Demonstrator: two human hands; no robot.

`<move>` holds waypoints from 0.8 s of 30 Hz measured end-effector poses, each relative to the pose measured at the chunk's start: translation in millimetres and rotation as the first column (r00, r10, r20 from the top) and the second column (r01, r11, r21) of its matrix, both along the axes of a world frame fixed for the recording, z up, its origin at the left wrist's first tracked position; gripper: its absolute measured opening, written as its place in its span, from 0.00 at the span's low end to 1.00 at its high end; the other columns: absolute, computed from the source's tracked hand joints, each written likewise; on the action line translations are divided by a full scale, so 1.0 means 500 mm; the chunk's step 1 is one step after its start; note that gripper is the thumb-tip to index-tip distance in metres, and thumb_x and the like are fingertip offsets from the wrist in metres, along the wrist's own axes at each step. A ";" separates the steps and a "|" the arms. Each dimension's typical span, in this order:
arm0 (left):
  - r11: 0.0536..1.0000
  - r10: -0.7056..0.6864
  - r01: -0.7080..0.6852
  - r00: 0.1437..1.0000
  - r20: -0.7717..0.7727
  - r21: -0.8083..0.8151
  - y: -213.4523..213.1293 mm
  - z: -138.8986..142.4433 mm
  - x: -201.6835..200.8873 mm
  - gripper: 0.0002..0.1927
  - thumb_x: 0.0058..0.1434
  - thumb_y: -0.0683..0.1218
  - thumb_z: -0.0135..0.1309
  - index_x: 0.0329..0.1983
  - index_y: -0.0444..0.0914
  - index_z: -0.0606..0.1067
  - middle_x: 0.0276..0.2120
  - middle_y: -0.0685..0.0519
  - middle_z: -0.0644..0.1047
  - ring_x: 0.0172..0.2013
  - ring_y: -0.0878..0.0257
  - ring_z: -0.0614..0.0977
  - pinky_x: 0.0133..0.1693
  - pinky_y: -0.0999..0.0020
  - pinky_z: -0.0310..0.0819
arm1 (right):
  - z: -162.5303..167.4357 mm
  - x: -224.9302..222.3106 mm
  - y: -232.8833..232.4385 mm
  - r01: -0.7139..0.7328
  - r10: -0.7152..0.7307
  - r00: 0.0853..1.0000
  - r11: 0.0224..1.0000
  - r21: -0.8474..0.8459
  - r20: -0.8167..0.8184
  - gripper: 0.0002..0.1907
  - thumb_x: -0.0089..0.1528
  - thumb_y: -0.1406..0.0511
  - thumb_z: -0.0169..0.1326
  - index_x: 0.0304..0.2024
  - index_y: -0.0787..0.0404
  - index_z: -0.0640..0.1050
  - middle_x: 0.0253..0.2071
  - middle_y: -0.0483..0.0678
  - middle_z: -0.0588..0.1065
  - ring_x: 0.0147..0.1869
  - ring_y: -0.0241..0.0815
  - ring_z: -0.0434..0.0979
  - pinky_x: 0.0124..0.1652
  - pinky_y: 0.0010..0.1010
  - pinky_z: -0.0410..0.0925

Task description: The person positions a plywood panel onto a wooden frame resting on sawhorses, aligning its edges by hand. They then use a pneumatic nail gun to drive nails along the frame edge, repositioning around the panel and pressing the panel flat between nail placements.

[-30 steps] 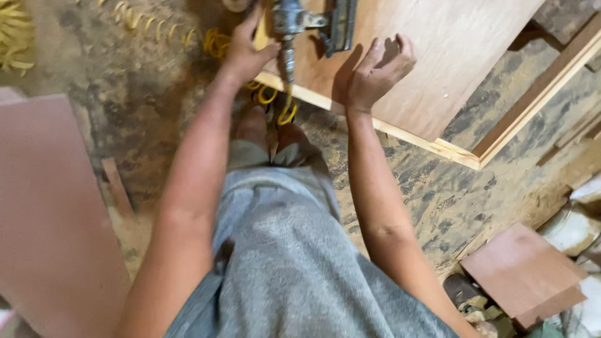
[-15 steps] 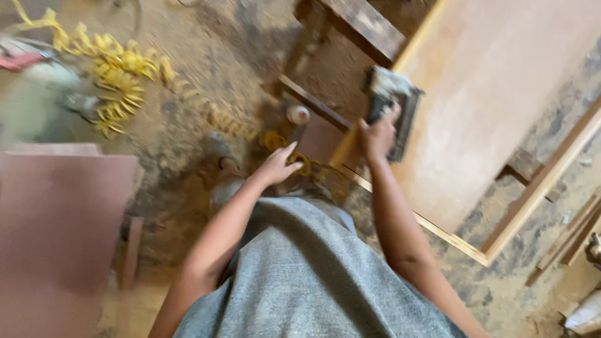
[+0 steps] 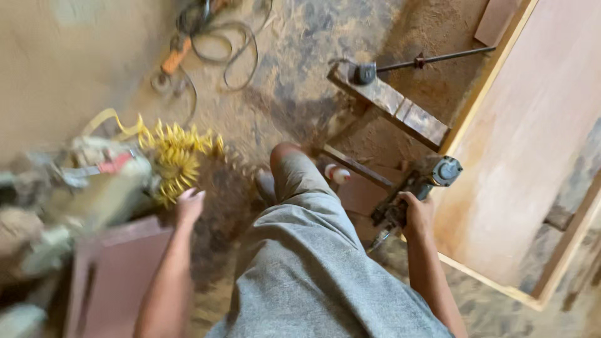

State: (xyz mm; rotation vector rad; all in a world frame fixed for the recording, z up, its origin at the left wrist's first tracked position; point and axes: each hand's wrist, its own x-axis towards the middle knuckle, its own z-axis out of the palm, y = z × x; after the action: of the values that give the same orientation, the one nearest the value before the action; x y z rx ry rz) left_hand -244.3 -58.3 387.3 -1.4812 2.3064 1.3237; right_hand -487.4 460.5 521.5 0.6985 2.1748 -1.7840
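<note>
Nailer (image 3: 414, 191) hanging low at the right thigh, just beside the plywood panel (image 3: 532, 144); right hand (image 3: 418, 214) gripping its handle, fingers wrapped tight; looking heavy, rigid, metal, best held by that handle. Left hand (image 3: 189, 205) hovering loosely open, fingers slack, holding nothing, near the yellow coiled hose (image 3: 178, 159) and reddish board (image 3: 116, 275). No readable packages or labels showing; blurred clutter at left.
</note>
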 end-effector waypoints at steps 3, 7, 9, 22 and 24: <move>0.977 -0.139 0.152 0.986 -0.093 0.150 -0.047 -0.025 -0.208 0.26 0.60 0.53 0.60 0.59 0.36 0.77 0.47 0.42 0.83 0.47 0.54 0.84 0.50 0.60 0.77 | -0.001 -0.048 -0.117 -0.212 0.185 0.974 0.948 -0.236 -0.131 0.09 0.57 0.71 0.55 0.34 0.75 0.74 0.27 0.54 0.76 0.30 0.44 0.76 0.36 0.34 0.70; 0.897 -0.400 0.425 0.897 -0.188 0.124 -0.089 -0.059 -0.520 0.26 0.60 0.52 0.60 0.60 0.37 0.76 0.47 0.42 0.82 0.47 0.54 0.84 0.51 0.60 0.77 | -0.042 -0.224 -0.275 -0.269 0.202 0.963 0.780 -0.565 -0.180 0.10 0.53 0.67 0.55 0.31 0.71 0.73 0.23 0.51 0.72 0.27 0.44 0.75 0.41 0.41 0.74; 0.864 -0.455 0.491 0.855 -0.248 0.111 -0.117 -0.060 -0.667 0.26 0.59 0.51 0.59 0.59 0.37 0.77 0.49 0.43 0.83 0.49 0.54 0.85 0.52 0.60 0.77 | -0.073 -0.338 -0.361 -0.198 0.146 0.979 0.576 -0.793 -0.139 0.10 0.52 0.67 0.56 0.31 0.68 0.72 0.21 0.47 0.69 0.26 0.41 0.71 0.40 0.41 0.72; 0.845 -0.476 0.497 0.867 0.146 -0.199 -0.585 0.033 -1.302 0.15 0.56 0.48 0.67 0.46 0.41 0.84 0.37 0.47 0.85 0.35 0.57 0.85 0.41 0.60 0.78 | -0.014 -0.999 -0.607 -0.050 -0.447 0.894 -0.168 -0.984 0.031 0.37 0.59 0.70 0.51 0.71 0.73 0.62 0.26 0.42 0.61 0.30 0.32 0.65 0.44 0.26 0.65; 0.892 -0.397 0.448 0.833 0.387 -0.050 -0.625 0.049 -1.406 0.11 0.56 0.47 0.66 0.42 0.41 0.86 0.33 0.48 0.86 0.31 0.56 0.86 0.39 0.59 0.81 | -0.018 -1.056 -0.601 -0.061 -0.517 0.856 -0.114 -0.992 0.007 0.42 0.60 0.70 0.51 0.76 0.69 0.54 0.27 0.41 0.61 0.31 0.32 0.65 0.46 0.26 0.65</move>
State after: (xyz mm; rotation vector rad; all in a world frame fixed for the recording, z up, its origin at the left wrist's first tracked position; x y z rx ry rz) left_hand -947.2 -370.7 411.6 -1.0372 2.3173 0.7096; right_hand -1015.2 159.9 512.5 0.2397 0.0370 -3.1478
